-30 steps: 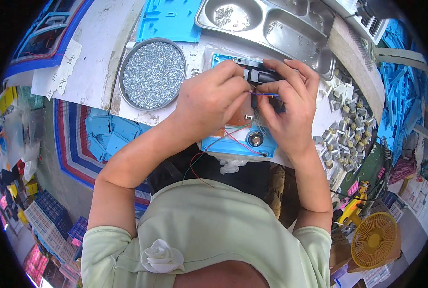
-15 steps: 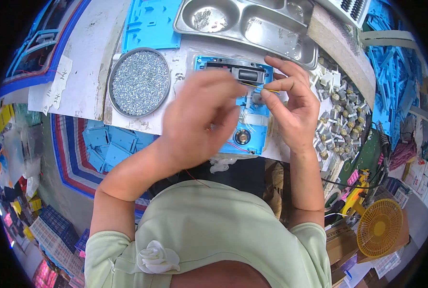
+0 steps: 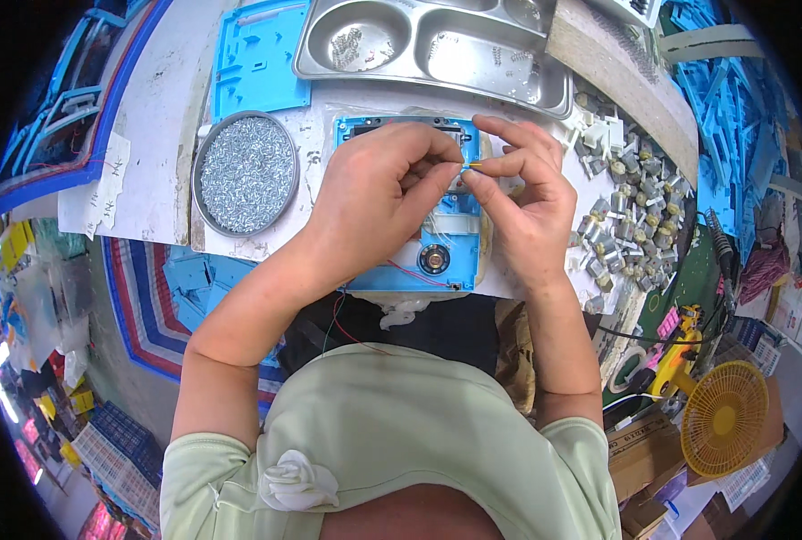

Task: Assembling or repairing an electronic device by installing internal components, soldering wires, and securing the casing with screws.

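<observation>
A blue plastic housing (image 3: 469,236) lies on the white bench in front of me, under both hands. Mounted in its lower part is a round speaker (image 3: 434,259), with thin red wires (image 3: 412,271) running to it. My right hand (image 3: 529,193) pinches a thin yellow wire (image 3: 476,165) between thumb and forefinger, its other fingers raised. At the same spot my left hand (image 3: 374,193) has thumb and forefinger pressed together, fingertips almost touching the right ones. What the left fingertips grip is too small to make out. The left hand hides the housing's middle.
A round tray (image 3: 246,175) of small screws stands left. Behind are a blue panel (image 3: 257,63) and a steel compartment tray (image 3: 432,76) with small springs. Small metal motors (image 3: 630,202) are heaped at right, near a yellow fan (image 3: 723,418).
My left hand, blurred before and held apart, has moved right to meet the right fingertips at the yellow wire. My right hand keeps its pinch. The whole view has shifted slightly.
</observation>
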A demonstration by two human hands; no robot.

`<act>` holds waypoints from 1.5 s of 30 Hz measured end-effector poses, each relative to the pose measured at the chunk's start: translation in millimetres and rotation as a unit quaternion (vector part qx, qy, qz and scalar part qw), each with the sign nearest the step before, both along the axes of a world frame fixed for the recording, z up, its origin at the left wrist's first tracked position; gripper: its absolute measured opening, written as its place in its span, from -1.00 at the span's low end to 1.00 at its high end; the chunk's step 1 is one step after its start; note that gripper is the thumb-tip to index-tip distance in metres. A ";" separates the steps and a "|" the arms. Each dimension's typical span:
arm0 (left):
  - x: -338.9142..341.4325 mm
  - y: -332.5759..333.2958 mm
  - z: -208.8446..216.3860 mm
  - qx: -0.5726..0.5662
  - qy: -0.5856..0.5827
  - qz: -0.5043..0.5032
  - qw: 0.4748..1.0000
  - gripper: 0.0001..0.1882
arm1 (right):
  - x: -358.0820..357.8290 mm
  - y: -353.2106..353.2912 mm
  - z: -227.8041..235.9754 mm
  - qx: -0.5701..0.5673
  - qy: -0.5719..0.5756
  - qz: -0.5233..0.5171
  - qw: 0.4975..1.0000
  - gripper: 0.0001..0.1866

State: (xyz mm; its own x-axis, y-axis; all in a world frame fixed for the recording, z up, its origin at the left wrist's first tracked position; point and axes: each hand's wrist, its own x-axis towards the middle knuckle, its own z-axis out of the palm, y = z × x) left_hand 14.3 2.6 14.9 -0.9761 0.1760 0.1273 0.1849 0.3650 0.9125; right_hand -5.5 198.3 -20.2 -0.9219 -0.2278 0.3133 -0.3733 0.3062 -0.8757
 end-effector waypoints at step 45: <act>0.7 3.4 -22.1 -0.243 0.239 -0.038 0.939 -0.78 | 89.1 66.0 14.6 -0.115 -0.039 -0.050 0.991 -0.68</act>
